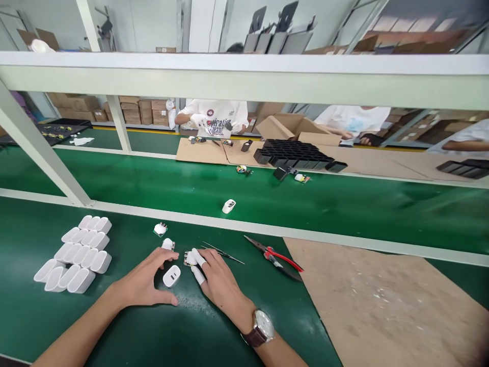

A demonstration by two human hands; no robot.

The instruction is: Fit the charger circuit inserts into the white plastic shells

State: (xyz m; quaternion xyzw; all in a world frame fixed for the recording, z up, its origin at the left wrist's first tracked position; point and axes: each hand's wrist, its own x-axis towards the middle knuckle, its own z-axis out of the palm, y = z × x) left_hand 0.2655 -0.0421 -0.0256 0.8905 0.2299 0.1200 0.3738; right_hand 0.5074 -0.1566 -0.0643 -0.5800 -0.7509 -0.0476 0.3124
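A green bench mat is carrying 1 white charger, clustered white shells, tweezers, red-handled pliers and a brown board.

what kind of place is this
Most likely a factory assembly line for phone chargers: a long green conveyor belt, rows of white charger shells laid out, and co-workers opposite at stacked black trays.

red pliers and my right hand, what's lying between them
Thin tweezers lie on the green mat between the right hand and the red pliers, seen in the head view.
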